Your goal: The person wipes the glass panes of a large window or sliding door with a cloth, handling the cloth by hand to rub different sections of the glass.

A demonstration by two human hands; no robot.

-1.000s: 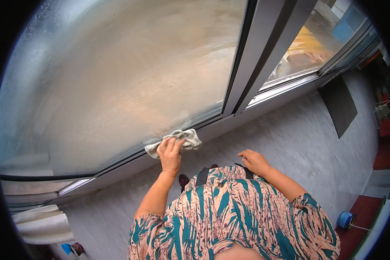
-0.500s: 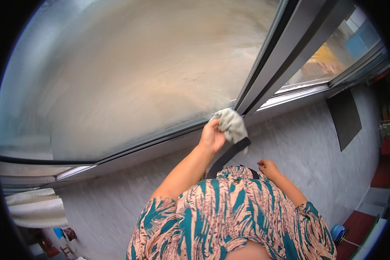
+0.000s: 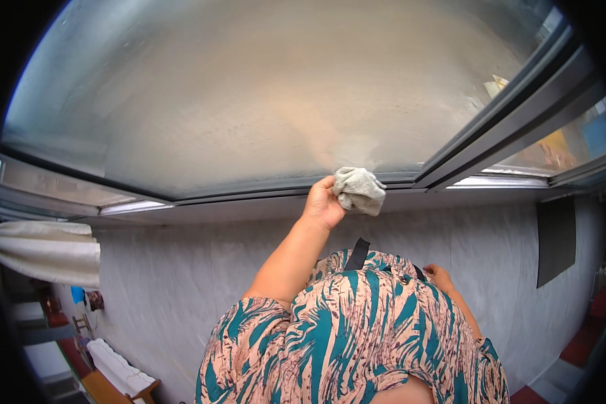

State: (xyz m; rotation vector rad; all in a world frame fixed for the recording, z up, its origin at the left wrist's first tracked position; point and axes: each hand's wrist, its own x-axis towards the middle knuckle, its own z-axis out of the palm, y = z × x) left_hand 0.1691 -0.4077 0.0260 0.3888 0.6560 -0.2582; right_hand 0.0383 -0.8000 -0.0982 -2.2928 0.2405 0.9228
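Note:
My left hand (image 3: 323,205) is closed round the edge of a crumpled grey cloth (image 3: 359,190). The cloth is at the lower rim of a large fogged window pane (image 3: 249,114), in front of the dark frame strip (image 3: 262,193). A faint reflection of the arm shows in the glass. Low beside my waist, my right hand (image 3: 440,277) hangs with its fingers loosely bent and apart, with no object visible in it; part of it is hidden by my patterned shirt (image 3: 357,330). A black strap (image 3: 358,254) crosses the front of the shirt.
A thick grey window post (image 3: 512,124) slants up on the right. Below the sill runs a grey marbled wall (image 3: 182,269) with a dark panel (image 3: 556,241). White cloth (image 3: 47,250) hangs at left, above a white-covered wooden piece of furniture (image 3: 118,367).
The view has turned, so the window post sits farther right and the sill looks more level. My left hand with the cloth is now farther left along the frame from the post.

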